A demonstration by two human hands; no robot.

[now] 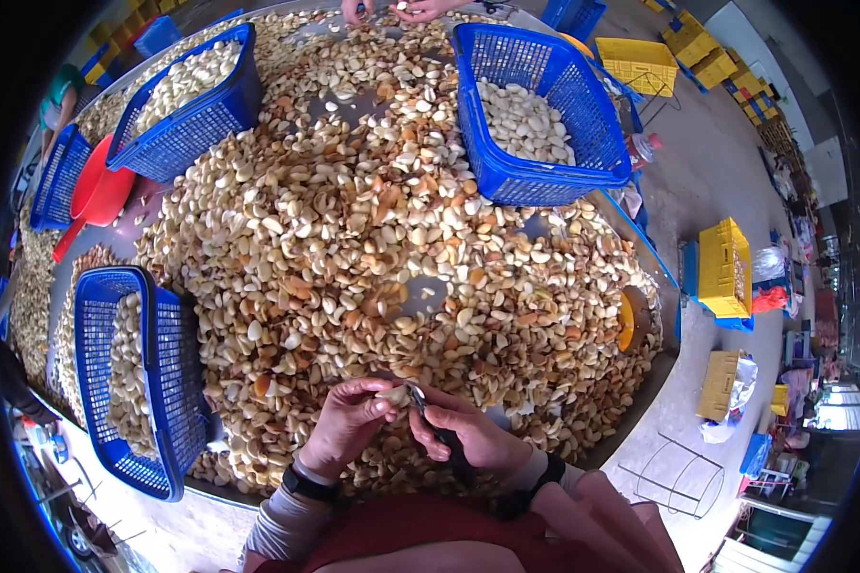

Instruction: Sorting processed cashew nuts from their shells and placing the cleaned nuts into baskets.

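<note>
My left hand pinches a pale, oval, kernel-like piece between thumb and fingertips. My right hand is closed around a black-handled tool, whose narrow metal tip meets that piece. Whether the tool is a knife or small pliers, I cannot tell. Both hands are close together above a wide heap of similar cream, tan and brown pieces, low in the view. A blue plastic basket holding whiter pieces stands to the left of my left hand.
More blue baskets with white pieces stand at the far left and far right. A red scoop lies left; an orange bowl-like object sits at the right edge. Another person's hands work at the far side. Yellow crates stand right.
</note>
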